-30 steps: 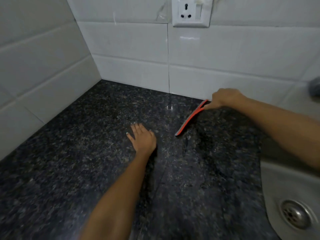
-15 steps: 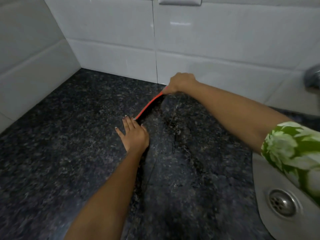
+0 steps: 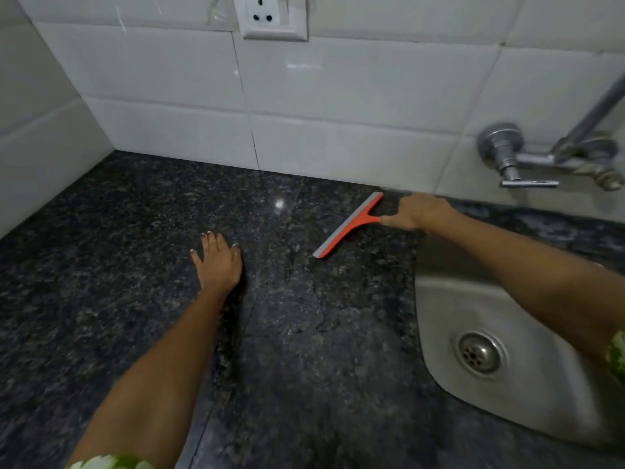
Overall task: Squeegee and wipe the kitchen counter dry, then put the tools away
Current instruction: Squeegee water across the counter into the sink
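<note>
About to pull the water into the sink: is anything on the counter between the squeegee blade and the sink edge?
Nothing visible. The squeegee, gripped by the right hand, has only bare wet counter between it and the sink. The left hand rests flat on the blade's far side.

Single head-worn, wide-angle view, directed forward and steeply downward onto the counter (image 3: 101,299) from close above. The tiled wall (image 3: 338,96) is seen across the top edge, the sink (image 3: 507,401) at lower right. Both forearms are seen entering from the bottom and right edges. Straight lines are bowed toward the frame margins.
</note>
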